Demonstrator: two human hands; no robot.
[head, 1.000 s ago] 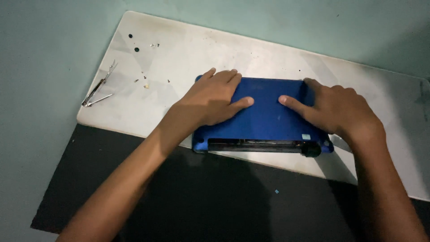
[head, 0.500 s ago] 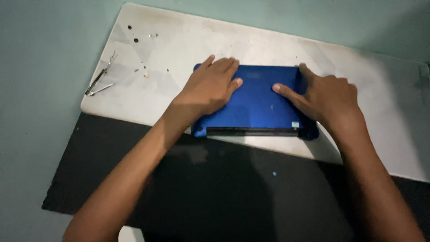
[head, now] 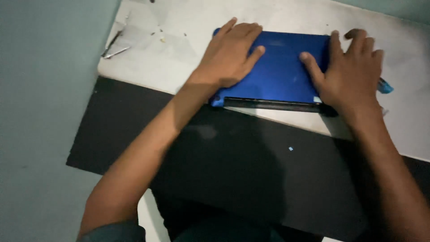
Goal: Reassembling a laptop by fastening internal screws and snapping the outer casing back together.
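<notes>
My left hand (head: 228,56) and right hand (head: 354,71), palms flat, fingers spread, press blue laptop (head: 280,71) (now shifted along white desk (head: 179,67)); grasping nothing.

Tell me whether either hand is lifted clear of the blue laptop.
No, the left hand and the right hand both lie flat, palms down, on the closed blue laptop.

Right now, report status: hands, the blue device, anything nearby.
Left hand and right hand flat, open, on blue device. Device lies on white board. Metal tools off to the left, apart.
</notes>
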